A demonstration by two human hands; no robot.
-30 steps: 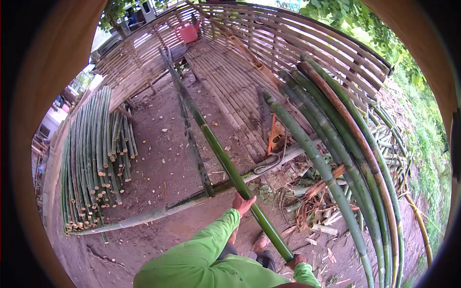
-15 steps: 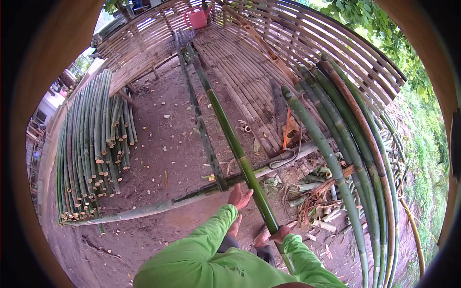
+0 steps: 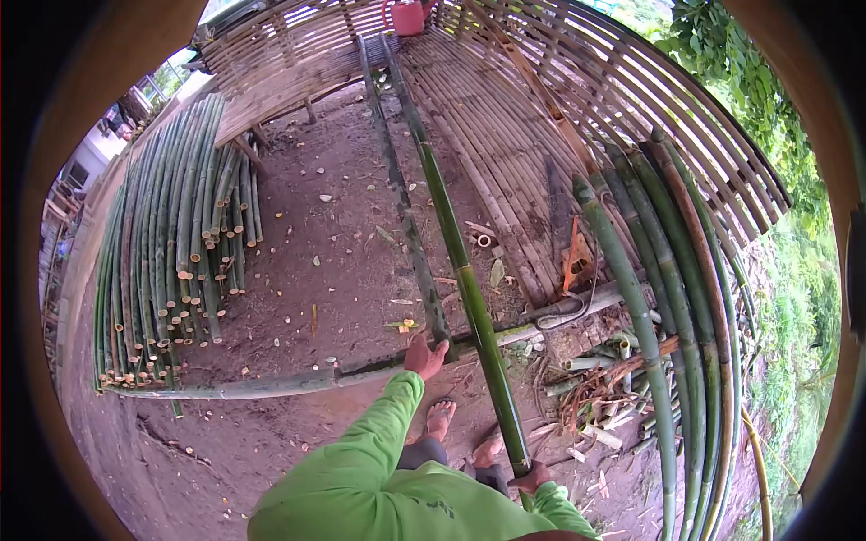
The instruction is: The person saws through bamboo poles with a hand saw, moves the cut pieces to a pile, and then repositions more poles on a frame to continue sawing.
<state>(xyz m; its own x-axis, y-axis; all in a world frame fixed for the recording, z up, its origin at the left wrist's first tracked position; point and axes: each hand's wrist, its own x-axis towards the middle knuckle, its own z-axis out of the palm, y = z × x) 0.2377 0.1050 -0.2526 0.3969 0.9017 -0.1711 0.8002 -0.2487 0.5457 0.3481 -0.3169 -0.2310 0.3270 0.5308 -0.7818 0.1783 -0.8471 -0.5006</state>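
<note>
dirt ground (image 3: 307, 243) spreads beneath a held pole (image 3: 479, 316) and slatted bench (image 3: 478, 140).

Left arm, long bright-green fabric sleeve (image 3: 383, 433), extended forward. Bare left hand (image 3: 426, 356): fingers loose, thumb spread to the right. Bare right hand (image 3: 533, 477): fingers curled tight, held low, near green-clad torso (image 3: 433, 507).

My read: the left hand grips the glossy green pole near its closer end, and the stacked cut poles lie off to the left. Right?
Not quite: the head view shows the right hand gripping the glossy green pole near its closer end. The left hand is off that pole. The stacked cut poles do lie off to the left.
</note>
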